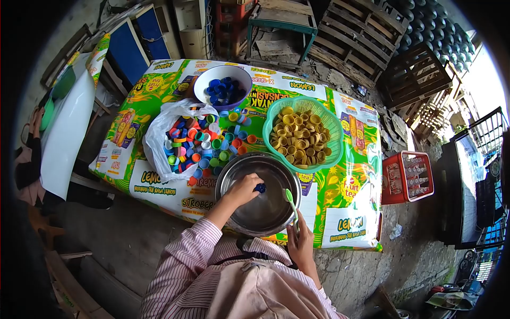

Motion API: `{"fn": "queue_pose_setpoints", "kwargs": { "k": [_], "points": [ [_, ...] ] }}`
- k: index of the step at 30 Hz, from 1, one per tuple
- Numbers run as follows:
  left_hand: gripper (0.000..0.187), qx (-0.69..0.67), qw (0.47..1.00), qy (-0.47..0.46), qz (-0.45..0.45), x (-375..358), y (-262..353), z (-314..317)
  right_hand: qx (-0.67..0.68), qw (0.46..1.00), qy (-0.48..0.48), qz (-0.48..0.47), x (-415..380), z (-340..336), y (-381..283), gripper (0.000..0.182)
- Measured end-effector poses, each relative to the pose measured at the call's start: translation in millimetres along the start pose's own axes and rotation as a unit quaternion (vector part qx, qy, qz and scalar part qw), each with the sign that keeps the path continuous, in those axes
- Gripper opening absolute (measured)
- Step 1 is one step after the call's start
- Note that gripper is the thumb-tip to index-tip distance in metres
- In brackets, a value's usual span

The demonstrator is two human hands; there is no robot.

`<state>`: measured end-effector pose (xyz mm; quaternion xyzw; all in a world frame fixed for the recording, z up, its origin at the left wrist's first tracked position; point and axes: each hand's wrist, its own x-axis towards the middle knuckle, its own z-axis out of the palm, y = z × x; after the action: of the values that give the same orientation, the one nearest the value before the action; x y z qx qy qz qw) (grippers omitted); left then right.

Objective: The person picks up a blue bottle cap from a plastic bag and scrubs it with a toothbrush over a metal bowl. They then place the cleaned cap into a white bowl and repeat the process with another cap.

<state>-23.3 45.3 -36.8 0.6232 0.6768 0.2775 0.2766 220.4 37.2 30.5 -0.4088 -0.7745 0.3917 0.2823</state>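
My left hand [243,190] is closed on a dark blue bottle cap [260,188], over the inside of a steel bowl [226,212]. In my right hand [301,242], at the bowl's right rim, is a toothbrush [290,201] with a green head, its bristle end pointing up and away from me. Left of the bowl, a clear plastic bag [154,141] holds mixed bottle caps [194,141], some spilling out on its right side. Behind it a white and purple bowl [247,80] contains dark blue caps [223,91]. A green basket [336,125] holds yellowish caps [300,138].
A printed plastic sheet [345,207] covers the table. To the right, a red crate [408,177] of bottles stands on the floor. Wooden pallets [358,40] lean at the back. At the far left, another person's hand [38,119] is near a green container [48,114].
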Motion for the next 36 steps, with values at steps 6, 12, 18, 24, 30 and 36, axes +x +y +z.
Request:
{"fn": "queue_pose_setpoints", "kwargs": {
  "k": [6, 12, 18, 24, 30, 36],
  "points": [
    [0.034, -0.074, 0.996, 0.049, -0.011, -2.3, 5.5, -6.3, -0.034, 0.998, -0.037, 0.042, 5.9, -1.6, -6.2, 0.046],
    [0.027, -0.492, 0.857, -0.015, -0.154, -13.7, 8.6, -6.6, -0.044, 0.998, -0.037, 0.004, 19.2, 7.1, 1.4, 0.046],
    [0.024, -0.555, 0.807, -0.014, -0.204, -30.9, 20.1, -9.6, -0.076, 0.995, -0.035, -0.060, 25.4, 13.9, -10.4, 0.050],
    [0.021, -0.700, 0.699, 0.035, -0.141, -43.9, 31.7, -10.8, -0.060, 0.991, -0.062, -0.103, 23.9, 27.3, -6.1, 0.052],
    [0.026, -0.749, 0.630, 0.076, -0.192, -57.7, 37.9, -14.8, -0.090, 0.985, -0.134, -0.054, 14.9, 22.6, -27.8, 0.048],
    [0.020, -0.715, 0.665, 0.090, -0.196, -57.1, 36.4, -14.3, -0.072, 0.991, -0.097, -0.056, 18.0, 25.9, -18.9, 0.048]
  ]
}}
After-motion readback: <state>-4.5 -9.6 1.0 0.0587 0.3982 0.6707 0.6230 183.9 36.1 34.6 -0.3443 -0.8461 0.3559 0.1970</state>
